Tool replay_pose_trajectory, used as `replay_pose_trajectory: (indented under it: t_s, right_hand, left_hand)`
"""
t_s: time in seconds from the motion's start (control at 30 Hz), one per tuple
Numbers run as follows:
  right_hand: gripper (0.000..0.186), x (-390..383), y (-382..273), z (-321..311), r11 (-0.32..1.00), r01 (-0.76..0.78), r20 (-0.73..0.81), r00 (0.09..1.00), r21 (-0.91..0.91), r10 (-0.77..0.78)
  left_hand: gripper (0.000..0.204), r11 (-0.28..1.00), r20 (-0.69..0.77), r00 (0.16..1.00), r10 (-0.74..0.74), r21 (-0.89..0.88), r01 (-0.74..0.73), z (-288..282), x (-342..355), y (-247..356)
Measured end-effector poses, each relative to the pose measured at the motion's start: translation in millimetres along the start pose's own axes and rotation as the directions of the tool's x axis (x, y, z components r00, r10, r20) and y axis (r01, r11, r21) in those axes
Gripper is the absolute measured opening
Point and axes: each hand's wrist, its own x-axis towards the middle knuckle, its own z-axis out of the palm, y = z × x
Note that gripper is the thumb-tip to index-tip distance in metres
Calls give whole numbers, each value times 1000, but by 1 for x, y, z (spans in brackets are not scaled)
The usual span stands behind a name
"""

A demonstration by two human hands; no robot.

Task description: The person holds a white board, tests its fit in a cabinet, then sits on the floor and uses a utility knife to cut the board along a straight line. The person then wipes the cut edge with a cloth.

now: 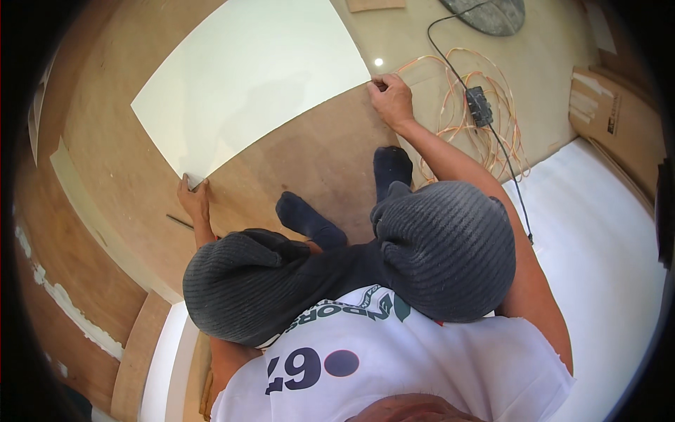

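Observation:
A large white sheet (249,77) lies over a brown wooden board (309,151) in front of my crouched legs. My left hand (193,200) pinches the sheet's near left corner between thumb and fingers. At the near right corner, my right hand (391,100) is closed on the sheet's edge, its fingertips curled over it. The sheet's far edge runs out of the picture at the top. A thin dark stick-like thing (180,221) lies just beside my left wrist.
Right of the sheet lie a coiled orange cord (450,105) and a black cable with a power strip (479,107). A dark round disc (492,14) is at the far right. Cardboard boxes (615,123) lean at the right edge. Wooden panels (77,260) stand along the left.

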Motion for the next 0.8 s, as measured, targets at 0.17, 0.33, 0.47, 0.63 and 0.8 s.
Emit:
replay_pose_trajectory:
  t_s: [0.17, 0.33, 0.47, 0.63, 0.8]
  right_hand:
    - [25, 14, -4, -4, 991, -69, -18, 998, -112, 67]
    - [25, 13, -3, 7, 997, -49, -23, 999, -55, 48]
    - [21, 14, 0, 4, 998, -30, -38, 999, -59, 28]
    - [19, 10, -5, -1, 999, -49, -34, 998, -24, 48]
    - [19, 8, -7, 6, 998, -56, -47, 997, 11, 56]
  left_hand:
    - [69, 993, 55, 998, -35, 116, 29, -2, -1, 23]
    - [66, 920, 88, 994, 67, 380, -95, -14, 8, 18]
    - [56, 806, 257, 919, 300, 446, -388, -32, 44, 110]
    - [42, 695, 476, 662, 580, 134, -706, 6, 110, 295]
    - [33, 429, 345, 436, 831, 102, -897, 92, 150, 430]
